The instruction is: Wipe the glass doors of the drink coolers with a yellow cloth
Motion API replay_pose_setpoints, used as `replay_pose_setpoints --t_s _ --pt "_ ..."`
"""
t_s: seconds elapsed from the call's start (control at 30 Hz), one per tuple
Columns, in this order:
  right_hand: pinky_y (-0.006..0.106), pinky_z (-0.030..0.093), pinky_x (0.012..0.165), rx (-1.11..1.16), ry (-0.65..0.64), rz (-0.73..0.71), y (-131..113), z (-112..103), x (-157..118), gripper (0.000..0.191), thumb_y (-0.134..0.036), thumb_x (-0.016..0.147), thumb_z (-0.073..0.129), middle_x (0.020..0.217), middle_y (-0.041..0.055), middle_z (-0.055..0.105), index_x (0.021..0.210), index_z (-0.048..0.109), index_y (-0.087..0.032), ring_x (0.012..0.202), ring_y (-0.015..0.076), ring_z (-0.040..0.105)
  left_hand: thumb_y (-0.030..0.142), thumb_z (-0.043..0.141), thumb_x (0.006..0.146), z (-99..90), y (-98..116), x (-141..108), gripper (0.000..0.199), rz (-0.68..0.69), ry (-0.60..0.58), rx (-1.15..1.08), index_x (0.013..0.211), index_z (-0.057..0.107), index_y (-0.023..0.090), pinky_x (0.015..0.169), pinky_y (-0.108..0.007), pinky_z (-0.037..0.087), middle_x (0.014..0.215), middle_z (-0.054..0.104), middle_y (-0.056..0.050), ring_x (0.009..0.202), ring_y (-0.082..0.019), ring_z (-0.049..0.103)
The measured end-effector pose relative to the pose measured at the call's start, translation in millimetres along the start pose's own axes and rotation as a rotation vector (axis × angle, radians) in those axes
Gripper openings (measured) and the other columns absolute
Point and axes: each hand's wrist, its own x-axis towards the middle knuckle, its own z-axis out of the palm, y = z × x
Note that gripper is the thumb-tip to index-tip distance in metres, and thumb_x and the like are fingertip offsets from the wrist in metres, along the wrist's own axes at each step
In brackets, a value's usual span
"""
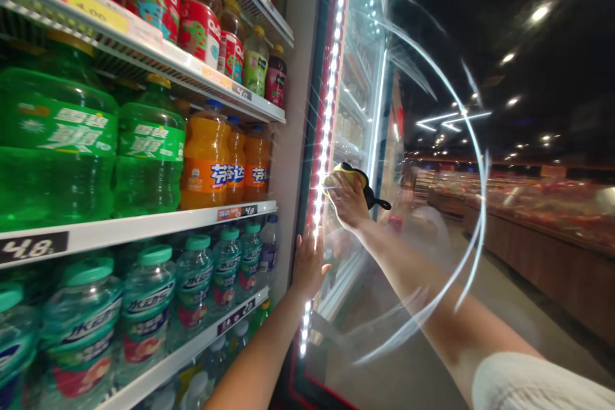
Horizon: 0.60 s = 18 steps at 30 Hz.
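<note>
Cooler shelves (129,229) hold bottled drinks (205,163) near yellow cloth (343,177).

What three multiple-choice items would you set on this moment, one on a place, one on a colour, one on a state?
1. Where is the cloth?
A. On a shelf
B. In the right hand, against the glass door
C. On the floor

2. What colour are the caps on the bottles below the orange drinks?
A. Teal
B. Red
C. White

3. How is the left hand posed?
A. Clenched in a fist
B. Gripping a bottle
C. Spread open on the door

1: B, the right hand's fingers press the cloth to the glass.
2: A, every cap in that row shows teal.
3: C, its fingers fan out against the door.
</note>
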Motion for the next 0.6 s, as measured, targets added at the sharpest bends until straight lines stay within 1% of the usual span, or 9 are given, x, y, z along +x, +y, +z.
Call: replay_pose_setpoints --t_s 0.13,0.2,0.27,0.33,0.4,0.47,0.53,0.6 --pt "0.067 0.01 0.125 0.008 -0.037 -0.09 -6.2 9.0 -36.3 0.044 -0.014 0.102 0.039 0.16 0.0083 0.044 0.14 0.058 -0.025 0.154 0.0288 0.029 0.022 0.078 0.079 4.0 1.5 -6.0 0.124 -0.024 0.029 0.013 0.161 -0.015 0.019 0.122 -0.061 0.028 0.168 0.016 -0.023 0.156 -0.037 0.012" --pt "0.063 0.014 0.125 0.021 -0.055 -0.157 -8.6 9.4 -50.7 0.038 -0.016 0.102 0.043 0.156 0.0078 0.05 0.134 0.062 -0.025 0.151 0.0277 0.033 0.02 0.079 0.079 4.0 2.3 -9.1 0.124 -0.031 0.029 0.018 0.161 -0.013 0.019 0.122 -0.061 0.028 0.168 0.017 -0.023 0.156 -0.037 0.011" --pt "0.057 0.019 0.124 0.038 -0.076 -0.208 -11.3 6.6 -58.6 0.03 -0.018 0.102 0.049 0.148 0.0051 0.059 0.122 0.068 -0.027 0.145 0.0251 0.042 0.021 0.079 0.078 1.8 2.4 -10.3 0.122 -0.024 0.016 0.025 0.162 -0.01 0.018 0.122 -0.06 0.028 0.168 0.017 -0.023 0.156 -0.036 0.011" --pt "0.051 0.027 0.121 0.056 -0.095 -0.226 -13.9 -0.4 -57.0 0.025 -0.02 0.101 0.052 0.14 0.003 0.066 0.113 0.072 -0.028 0.136 0.0232 0.052 0.022 0.079 0.079 -2.6 1.1 -8.2 0.12 -0.011 0.006 0.034 0.163 -0.007 0.019 0.122 -0.06 0.028 0.169 0.016 -0.022 0.156 -0.037 0.012" --pt "0.049 0.032 0.115 0.07 -0.084 -0.199 -15.6 -11.2 -43.4 0.027 -0.02 0.101 0.053 0.142 0.0028 0.064 0.116 0.073 -0.03 0.131 0.0236 0.054 0.023 0.08 0.078 -8.1 -1.5 -2.1 0.12 0.001 0.011 0.04 0.163 -0.006 0.019 0.122 -0.061 0.028 0.168 0.016 -0.023 0.156 -0.038 0.012" --pt "0.049 0.033 0.113 0.072 -0.043 -0.142 -16.0 -24.0 -17.8 0.033 -0.02 0.101 0.053 0.149 0.002 0.058 0.125 0.07 -0.034 0.134 0.0253 0.05 0.024 0.082 0.077 -14.4 -4.9 7.0 0.124 0.008 0.024 0.041 0.162 -0.008 0.018 0.121 -0.063 0.029 0.168 0.017 -0.024 0.155 -0.039 0.011" --pt "0.051 0.029 0.116 0.056 0.01 -0.095 -15.1 -36.4 16.9 0.038 -0.02 0.101 0.052 0.156 0.0001 0.051 0.131 0.067 -0.037 0.141 0.0267 0.043 0.023 0.083 0.075 -20.9 -8.2 17.3 0.127 0.01 0.04 0.033 0.162 -0.01 0.018 0.12 -0.064 0.029 0.167 0.018 -0.025 0.155 -0.04 0.01" --pt "0.056 0.022 0.121 0.028 0.043 -0.069 -13.9 -45.9 53.9 0.043 -0.019 0.101 0.049 0.161 -0.0007 0.043 0.138 0.062 -0.037 0.149 0.0287 0.033 0.022 0.083 0.075 -26.6 -11.3 26.4 0.126 0.0 0.055 0.019 0.162 -0.008 0.02 0.12 -0.064 0.029 0.168 0.017 -0.024 0.155 -0.039 0.01"
